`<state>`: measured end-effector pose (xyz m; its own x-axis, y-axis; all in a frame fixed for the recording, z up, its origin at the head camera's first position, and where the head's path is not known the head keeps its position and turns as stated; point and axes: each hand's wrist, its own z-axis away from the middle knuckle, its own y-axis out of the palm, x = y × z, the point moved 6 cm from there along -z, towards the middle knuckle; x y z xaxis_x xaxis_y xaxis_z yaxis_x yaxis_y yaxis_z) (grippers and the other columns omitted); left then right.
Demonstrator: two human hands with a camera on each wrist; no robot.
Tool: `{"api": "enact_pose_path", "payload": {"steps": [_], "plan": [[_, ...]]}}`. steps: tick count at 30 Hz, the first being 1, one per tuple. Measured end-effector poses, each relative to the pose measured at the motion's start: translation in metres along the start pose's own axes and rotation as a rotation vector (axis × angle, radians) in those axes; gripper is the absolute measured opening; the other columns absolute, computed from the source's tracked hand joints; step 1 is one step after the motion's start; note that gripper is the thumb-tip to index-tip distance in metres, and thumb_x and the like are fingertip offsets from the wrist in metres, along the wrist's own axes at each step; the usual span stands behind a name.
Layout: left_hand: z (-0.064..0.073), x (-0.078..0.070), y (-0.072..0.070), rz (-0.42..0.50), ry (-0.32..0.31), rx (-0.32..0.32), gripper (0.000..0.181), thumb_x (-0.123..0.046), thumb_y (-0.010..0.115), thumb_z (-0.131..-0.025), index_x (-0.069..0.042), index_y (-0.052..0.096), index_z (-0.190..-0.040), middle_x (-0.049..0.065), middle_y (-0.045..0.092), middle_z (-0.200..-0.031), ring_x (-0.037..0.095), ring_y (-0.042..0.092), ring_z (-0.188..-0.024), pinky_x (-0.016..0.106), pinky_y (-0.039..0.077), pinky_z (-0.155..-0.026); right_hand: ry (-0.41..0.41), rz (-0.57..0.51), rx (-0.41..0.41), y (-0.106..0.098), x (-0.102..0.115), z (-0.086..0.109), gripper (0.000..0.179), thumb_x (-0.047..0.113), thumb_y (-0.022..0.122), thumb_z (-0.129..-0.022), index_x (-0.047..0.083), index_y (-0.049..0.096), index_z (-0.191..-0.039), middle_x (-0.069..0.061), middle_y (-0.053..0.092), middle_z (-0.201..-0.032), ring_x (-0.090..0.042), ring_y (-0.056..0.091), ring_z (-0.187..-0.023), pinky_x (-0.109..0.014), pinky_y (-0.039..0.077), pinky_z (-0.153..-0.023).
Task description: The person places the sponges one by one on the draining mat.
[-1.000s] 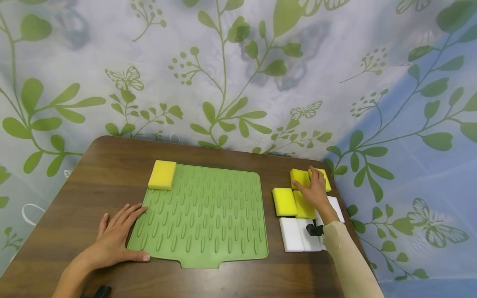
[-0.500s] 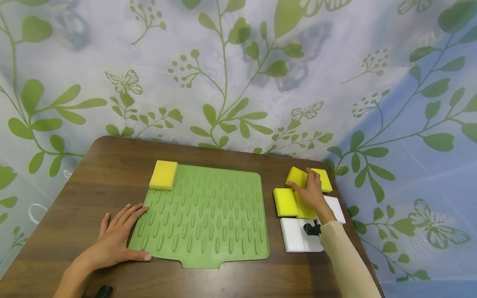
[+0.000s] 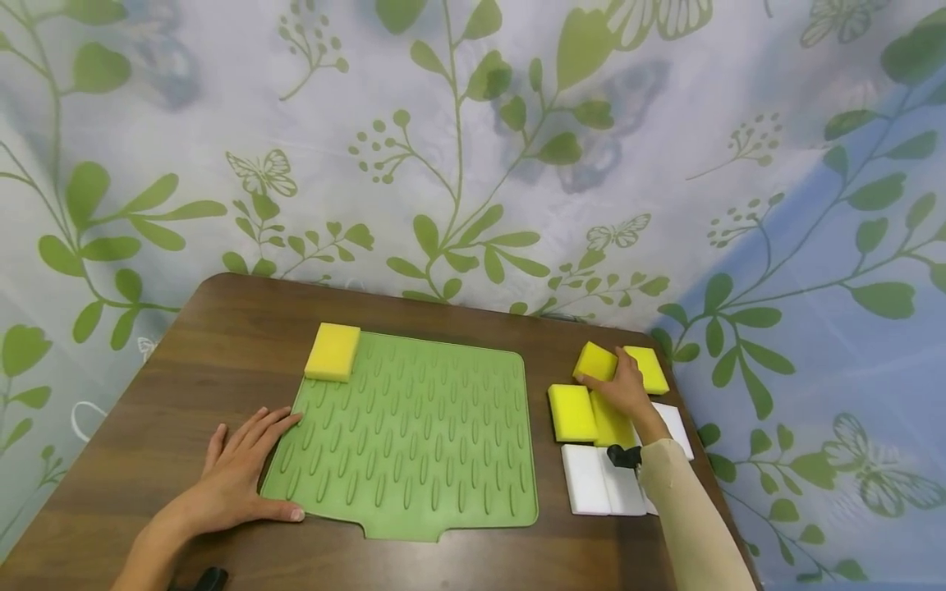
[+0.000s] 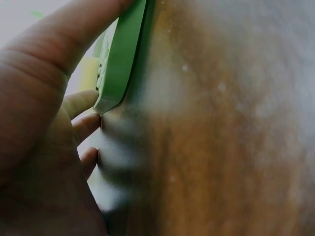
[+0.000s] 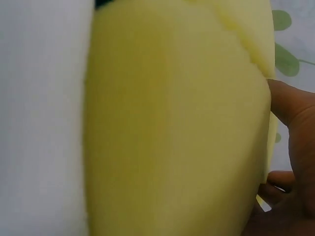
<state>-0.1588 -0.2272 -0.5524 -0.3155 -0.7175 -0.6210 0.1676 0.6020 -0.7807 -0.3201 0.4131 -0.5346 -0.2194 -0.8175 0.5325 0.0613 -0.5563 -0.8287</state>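
Note:
My left hand (image 3: 238,472) lies with spread, straight fingers along the left edge of a green ribbed mat (image 3: 414,435), its thumb by the front corner. In the left wrist view the fingertips (image 4: 88,125) touch the table beside the mat's edge. One yellow sponge (image 3: 332,353) sits on the mat's back left corner. At the right, my right hand (image 3: 628,390) pinches another yellow sponge (image 3: 594,362) between thumb and fingers; that sponge is turned at an angle. Beneath the hand lies a further yellow sponge (image 3: 611,423), partly covered. In the right wrist view yellow foam (image 5: 182,118) fills the middle.
More yellow sponges stand close by, one to the left (image 3: 572,413) and one behind the hand (image 3: 646,369). White sponges (image 3: 587,480) lie in front of them. The brown table (image 3: 480,562) ends near a patterned curtain (image 3: 488,131). A black strap piece (image 3: 624,456) is at the right wrist.
My right hand has taken hold of the back yellow sponge and turned it, shifting it slightly away from its right neighbour. The left hand stays by the mat. The head view has tilted slightly.

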Motion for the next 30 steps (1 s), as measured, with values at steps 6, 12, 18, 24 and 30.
{"api": "enact_pose_path", "payload": {"steps": [6, 12, 18, 24, 30], "plan": [[-0.001, -0.003, 0.001, 0.006, -0.001, 0.006, 0.130, -0.069, 0.095, -0.065, -0.021, 0.033, -0.168, 0.019, 0.030, -0.173, 0.056, 0.021, -0.159, 0.087, -0.005, -0.117, -0.025, -0.001, -0.006, 0.000, -0.006, -0.002, 0.110, 0.047, 0.076, -0.099, -0.003, 0.010, -0.171, -0.037, 0.014, -0.174, -0.059, 0.017, -0.160, -0.073, 0.027, -0.126], [-0.001, -0.003, 0.000, 0.006, 0.002, 0.004, 0.129, -0.069, 0.095, -0.065, -0.021, 0.034, -0.168, 0.019, 0.030, -0.173, 0.056, 0.021, -0.159, 0.087, -0.005, -0.117, -0.033, -0.026, -0.020, -0.001, -0.009, -0.006, 0.108, 0.045, 0.078, -0.098, -0.003, 0.013, -0.171, -0.037, 0.016, -0.174, -0.059, 0.020, -0.159, -0.072, 0.029, -0.125], [-0.001, -0.004, 0.001, 0.009, 0.002, 0.004, 0.129, -0.068, 0.096, -0.065, -0.020, 0.035, -0.168, 0.020, 0.031, -0.173, 0.057, 0.021, -0.159, 0.087, -0.003, -0.117, -0.023, -0.028, -0.023, 0.000, -0.010, -0.005, 0.108, 0.045, 0.078, -0.098, -0.002, 0.014, -0.171, -0.037, 0.017, -0.174, -0.058, 0.022, -0.159, -0.071, 0.029, -0.126], [-0.001, -0.004, 0.000, 0.002, 0.001, 0.003, 0.129, -0.069, 0.095, -0.064, -0.020, 0.035, -0.168, 0.019, 0.032, -0.173, 0.056, 0.022, -0.159, 0.086, -0.001, -0.116, -0.020, -0.048, -0.036, -0.002, -0.008, -0.004, 0.107, 0.046, 0.078, -0.098, 0.001, 0.014, -0.172, -0.035, 0.016, -0.175, -0.056, 0.021, -0.160, -0.071, 0.027, -0.127], [0.000, -0.001, 0.000, -0.003, -0.003, 0.008, 0.130, -0.069, 0.095, -0.065, -0.021, 0.033, -0.169, 0.019, 0.030, -0.174, 0.055, 0.020, -0.160, 0.085, -0.005, -0.118, -0.071, -0.073, -0.051, -0.002, 0.003, -0.003, 0.108, 0.049, 0.078, -0.098, 0.003, 0.014, -0.172, -0.032, 0.019, -0.175, -0.053, 0.027, -0.159, -0.070, 0.030, -0.126]]}}
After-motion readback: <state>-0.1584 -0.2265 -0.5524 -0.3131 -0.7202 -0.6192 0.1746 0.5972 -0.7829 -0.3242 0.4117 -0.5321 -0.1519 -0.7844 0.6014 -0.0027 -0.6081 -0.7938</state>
